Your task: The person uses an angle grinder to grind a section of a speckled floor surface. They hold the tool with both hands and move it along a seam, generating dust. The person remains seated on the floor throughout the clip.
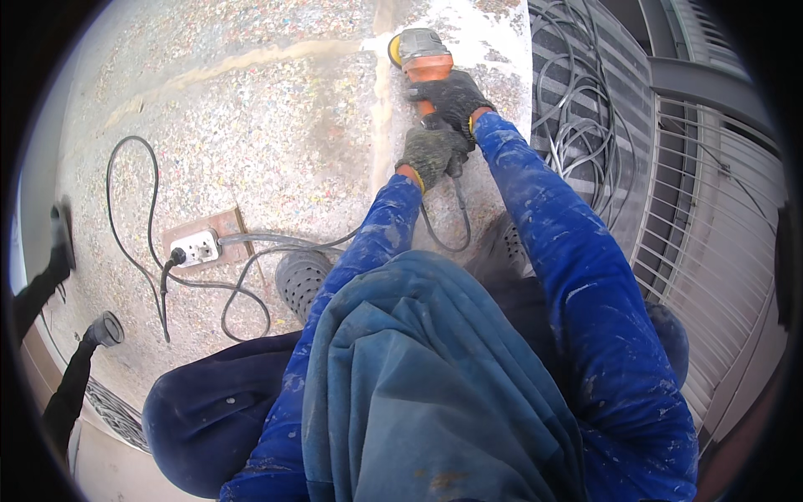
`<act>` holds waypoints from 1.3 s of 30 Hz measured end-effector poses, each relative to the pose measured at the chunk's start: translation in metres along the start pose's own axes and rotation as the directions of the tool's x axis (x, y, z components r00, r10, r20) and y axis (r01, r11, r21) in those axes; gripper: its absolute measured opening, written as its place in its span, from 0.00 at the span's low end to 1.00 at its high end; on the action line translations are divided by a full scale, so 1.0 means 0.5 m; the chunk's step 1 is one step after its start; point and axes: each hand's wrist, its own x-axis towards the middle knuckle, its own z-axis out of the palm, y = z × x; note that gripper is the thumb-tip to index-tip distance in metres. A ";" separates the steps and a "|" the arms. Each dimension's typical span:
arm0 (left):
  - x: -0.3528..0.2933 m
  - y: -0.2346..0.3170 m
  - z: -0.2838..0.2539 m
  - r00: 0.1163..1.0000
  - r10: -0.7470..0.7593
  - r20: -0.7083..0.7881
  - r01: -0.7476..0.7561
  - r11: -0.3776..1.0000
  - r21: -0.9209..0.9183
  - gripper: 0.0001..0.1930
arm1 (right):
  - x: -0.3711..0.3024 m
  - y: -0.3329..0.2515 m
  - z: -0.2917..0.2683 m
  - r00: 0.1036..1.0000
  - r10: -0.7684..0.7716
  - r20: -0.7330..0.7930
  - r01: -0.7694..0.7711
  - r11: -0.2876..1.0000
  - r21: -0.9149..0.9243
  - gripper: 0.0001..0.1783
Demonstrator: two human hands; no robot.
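An orange and grey angle grinder lies along the speckled floor at the upper middle, its yellow disc at the far left of its head. My right hand, in a dark grey work glove, is wrapped round the orange body just behind the head. Behind it, my left hand, gloved too, is closed round the rear of the grinder, where the cord comes out. White dust covers the floor beside the disc. How the disc meets the floor is hard to make out.
A white power strip on a wooden board lies to my left, with a looping black cable plugged in. Coiled grey cables rest on a striped surface at right, by a white railing. Another person's shoe stands at far left.
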 end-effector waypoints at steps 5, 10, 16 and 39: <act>-0.011 -0.013 -0.013 0.972 -0.232 0.031 0.230 0.917 -0.326 0.13 | 0.021 -0.030 0.006 1.000 -0.025 0.004 0.025 0.996 0.083 0.32; -0.017 0.011 -0.022 0.978 -0.209 -0.021 0.185 0.906 -0.379 0.08 | 0.036 -0.028 0.023 1.000 0.017 -0.007 -0.017 0.999 0.030 0.31; -0.002 0.040 0.012 0.923 -0.369 0.110 0.379 0.818 -0.433 0.12 | -0.013 0.011 -0.003 0.998 -0.053 0.029 0.055 0.995 -0.078 0.29; 0.000 -0.058 0.015 0.897 0.369 -0.242 -0.397 0.915 -0.076 0.06 | 0.032 -0.016 0.025 0.997 0.058 -0.052 -0.047 0.980 0.192 0.36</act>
